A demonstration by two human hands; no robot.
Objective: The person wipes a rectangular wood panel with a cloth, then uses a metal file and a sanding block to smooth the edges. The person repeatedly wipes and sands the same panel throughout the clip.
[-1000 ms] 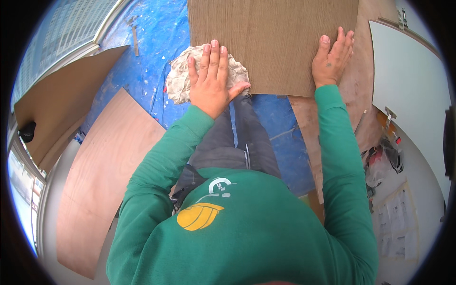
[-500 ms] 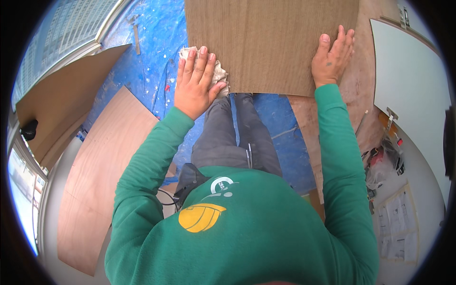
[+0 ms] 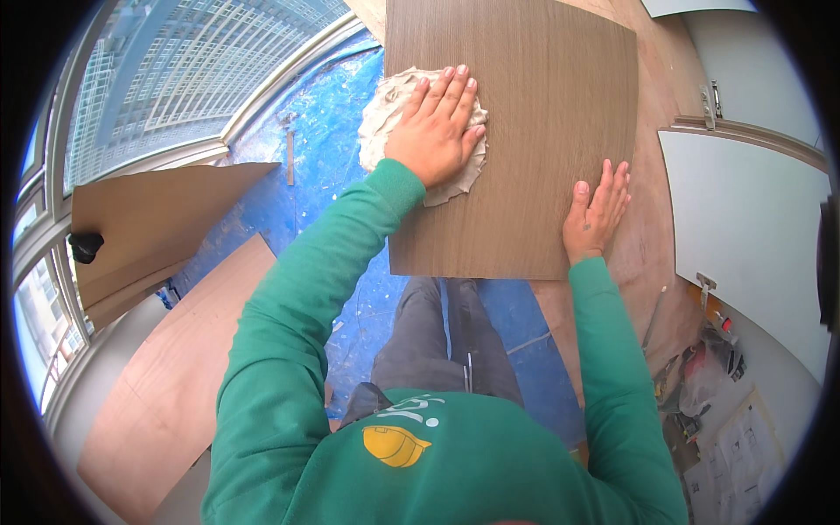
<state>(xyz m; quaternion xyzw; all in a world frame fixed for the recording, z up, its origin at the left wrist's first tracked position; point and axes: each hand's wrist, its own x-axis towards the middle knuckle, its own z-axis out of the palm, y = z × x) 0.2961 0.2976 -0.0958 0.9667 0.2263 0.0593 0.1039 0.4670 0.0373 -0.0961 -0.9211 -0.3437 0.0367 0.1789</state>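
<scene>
A brown wood-grain panel (image 3: 525, 131) lies in front of me, its near edge above my legs. My left hand (image 3: 437, 131) rests flat, fingers stretched out, on a crumpled off-white cloth (image 3: 381, 114). The cloth lies over the panel's left edge, part of it on the panel and part reaching past the edge; some is hidden beneath my palm. On the panel's right edge, near its close corner, my right hand (image 3: 597, 214) lies open with fingers extended and nothing in it.
Blue plastic sheeting (image 3: 328, 166) covers the floor. A thin plywood sheet (image 3: 175, 376) and a curved brown board (image 3: 157, 227) stand at left by the window (image 3: 201, 70). White hinged doors (image 3: 744, 227) stand at right, with a plastic bag (image 3: 704, 376) of items below.
My view has shifted, so the panel sits lower and shows more of its far part. Against the panel, my left hand and the cloth are farther up its left edge; the cloth is more spread.
</scene>
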